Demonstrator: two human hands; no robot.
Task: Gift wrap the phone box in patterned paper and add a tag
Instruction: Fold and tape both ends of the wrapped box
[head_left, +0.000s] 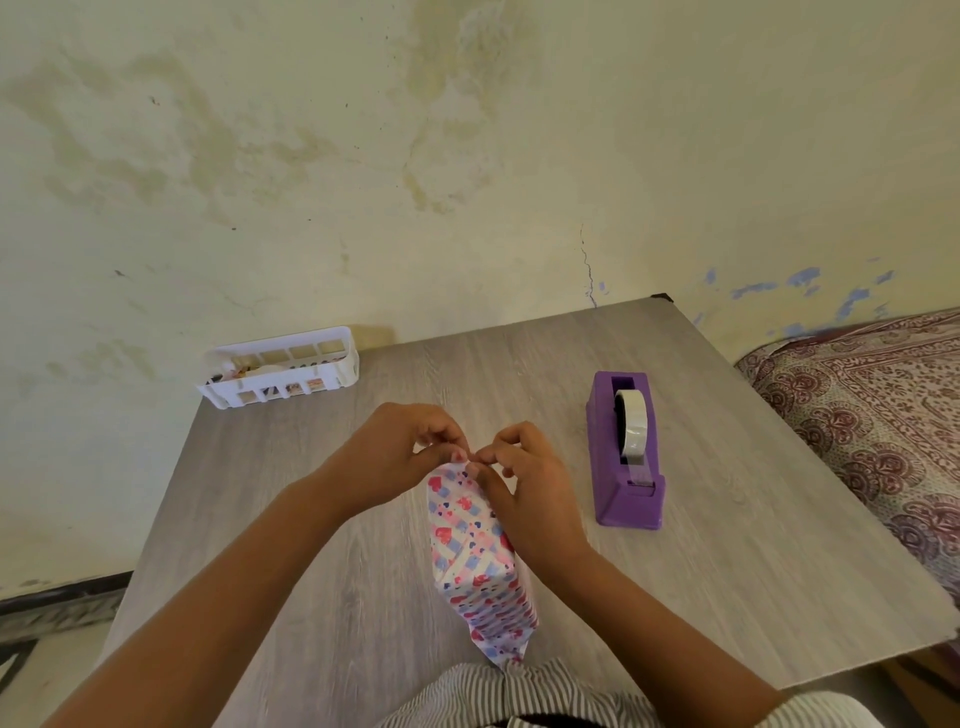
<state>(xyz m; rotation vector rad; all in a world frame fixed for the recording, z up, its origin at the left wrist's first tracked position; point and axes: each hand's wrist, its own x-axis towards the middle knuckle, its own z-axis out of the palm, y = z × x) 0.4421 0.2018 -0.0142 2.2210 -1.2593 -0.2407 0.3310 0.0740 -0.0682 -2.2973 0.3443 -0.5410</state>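
Now both hands, left hand (395, 457) and right hand (530, 488), pinch the far flap of the heart-patterned wrapped phone box (475, 561), mid-counter near the front edge. Thin paper creases and tears easily; hold by the folded corners.

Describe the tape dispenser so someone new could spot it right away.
Start at the grey wood-grain table. On its right side, right of the wrapped box, stands the tape dispenser. It is the only solid purple thing there, with a roll of pale tape on top.

Soft, even daylight, faint shadows, slight overall blur, and wide-angle bending toward the edges.
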